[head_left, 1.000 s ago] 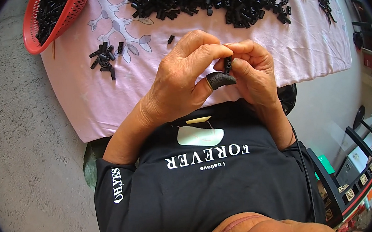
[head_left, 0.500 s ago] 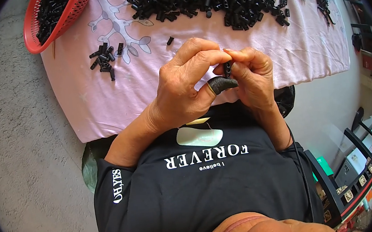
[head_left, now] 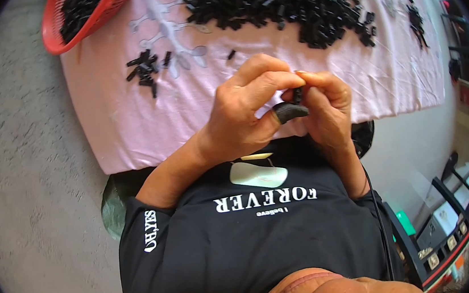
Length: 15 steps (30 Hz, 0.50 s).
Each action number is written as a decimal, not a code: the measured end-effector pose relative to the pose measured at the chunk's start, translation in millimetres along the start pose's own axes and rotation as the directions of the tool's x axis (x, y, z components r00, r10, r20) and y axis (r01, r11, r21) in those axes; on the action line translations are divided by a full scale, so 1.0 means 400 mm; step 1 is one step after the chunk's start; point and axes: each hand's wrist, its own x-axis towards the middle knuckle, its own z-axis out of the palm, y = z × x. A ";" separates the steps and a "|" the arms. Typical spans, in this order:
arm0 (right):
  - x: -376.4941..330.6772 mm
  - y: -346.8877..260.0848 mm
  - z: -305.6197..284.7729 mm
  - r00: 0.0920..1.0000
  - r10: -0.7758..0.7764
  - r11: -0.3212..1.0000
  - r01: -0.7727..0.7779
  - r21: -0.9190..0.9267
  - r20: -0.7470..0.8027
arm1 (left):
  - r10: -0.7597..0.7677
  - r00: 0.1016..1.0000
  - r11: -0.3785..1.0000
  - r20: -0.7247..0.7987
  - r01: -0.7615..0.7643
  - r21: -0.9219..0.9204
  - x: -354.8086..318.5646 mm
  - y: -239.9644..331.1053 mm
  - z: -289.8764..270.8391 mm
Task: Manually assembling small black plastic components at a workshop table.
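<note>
Since half a second ago the things on the pink-covered table (head_left: 187, 131) have slid slightly right in the frame, probably from a head movement, while both hands keep their pinch; work on the one held piece seems simply to continue. From the upper left come one red basket (head_left: 106, 14) of uncountable black parts, one small cluster (head_left: 146, 69) of roughly ten, and one side piece (head_left: 167, 60) just beside it. One lone piece (head_left: 231, 55) lies above the left hand (head_left: 242, 108), which wears one black thumb cover (head_left: 290, 112). One large heap (head_left: 282, 1), uncountable, fills the top. Right of centre, the left grip and that of the right hand (head_left: 330, 108) close narrowly on one black piece (head_left: 298, 95). One dark bundle (head_left: 416, 21) lies upper right.
</note>
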 end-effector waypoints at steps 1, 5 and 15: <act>-0.003 -0.003 -0.016 0.999 0.020 1.000 -0.019 -0.025 0.044 | 0.005 1.000 1.000 -0.005 -0.005 0.010 0.003 0.001 -0.002; 0.000 -0.009 -0.005 1.000 0.003 0.994 -0.002 0.105 -0.003 | -0.007 0.998 0.993 -0.055 0.013 0.120 -0.002 0.002 -0.032; 0.019 -0.001 -0.011 0.998 -0.066 0.994 0.065 0.092 0.000 | -0.061 0.994 0.692 -0.092 0.108 0.714 -0.055 -0.105 -0.267</act>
